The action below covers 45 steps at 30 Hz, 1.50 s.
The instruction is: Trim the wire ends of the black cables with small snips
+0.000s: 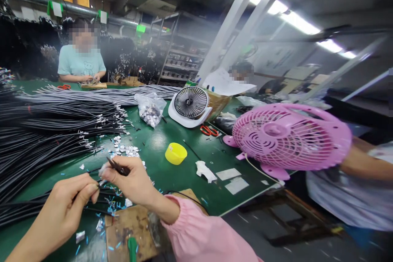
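Observation:
My left hand (pixel 69 202) is closed, with thumb and forefinger pinched on the end of a thin black cable (pixel 96 212); the exact grip is partly hidden. Just right of it, my right hand (pixel 130 176) is closed around a small dark pointed tool (pixel 118 167) that looks like tweezers or small snips. Something whitish covers the tip of my right thumb. Below both hands lies a worn wooden board (pixel 123 229) bearing a green-handled tool (pixel 132 249). Blue and silvery scraps (pixel 129 150) are scattered around the hands.
Bundles of black cables (pixel 61 131) fill the left of the green table (pixel 159 176). Beyond my hands stand a yellow bowl (pixel 176 153), a bag of small parts (pixel 150 110), a white fan (pixel 190 104), orange-handled scissors (pixel 209 131) and a pink fan (pixel 288 137). Co-workers sit across and at right.

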Each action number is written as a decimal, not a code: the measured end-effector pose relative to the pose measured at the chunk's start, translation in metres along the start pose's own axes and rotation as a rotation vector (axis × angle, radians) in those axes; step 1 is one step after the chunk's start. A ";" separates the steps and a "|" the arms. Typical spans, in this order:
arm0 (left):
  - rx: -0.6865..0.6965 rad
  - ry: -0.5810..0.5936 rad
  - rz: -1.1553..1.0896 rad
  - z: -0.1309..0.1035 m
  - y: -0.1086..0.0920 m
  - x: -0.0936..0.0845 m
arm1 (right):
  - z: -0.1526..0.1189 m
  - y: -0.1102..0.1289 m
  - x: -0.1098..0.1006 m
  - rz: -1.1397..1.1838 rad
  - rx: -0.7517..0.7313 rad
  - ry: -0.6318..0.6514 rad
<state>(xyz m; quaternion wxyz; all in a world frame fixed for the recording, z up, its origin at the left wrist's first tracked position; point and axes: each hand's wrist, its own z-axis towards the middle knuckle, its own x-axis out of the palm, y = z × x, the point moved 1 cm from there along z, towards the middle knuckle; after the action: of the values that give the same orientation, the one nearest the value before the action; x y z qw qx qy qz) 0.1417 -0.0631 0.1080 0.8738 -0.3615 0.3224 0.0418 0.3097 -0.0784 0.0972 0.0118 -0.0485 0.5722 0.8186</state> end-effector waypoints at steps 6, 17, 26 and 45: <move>-0.255 0.146 -0.187 0.000 0.005 -0.002 | -0.007 -0.005 -0.004 0.024 -0.105 0.045; -0.285 0.025 -0.101 -0.003 0.008 0.009 | -0.015 -0.011 -0.001 -0.379 -0.342 -0.099; -0.244 0.046 0.004 -0.004 0.009 0.001 | -0.014 -0.007 -0.008 -0.527 -0.694 -0.030; 0.159 -0.353 0.227 -0.009 0.005 0.003 | -0.008 0.000 -0.008 -0.045 0.056 -0.134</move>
<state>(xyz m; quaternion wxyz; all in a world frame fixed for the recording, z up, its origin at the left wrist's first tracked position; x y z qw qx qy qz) 0.1374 -0.0660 0.0987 0.9322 -0.2401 0.2054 0.1767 0.3182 -0.0855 0.0956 0.0699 -0.0060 0.5915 0.8032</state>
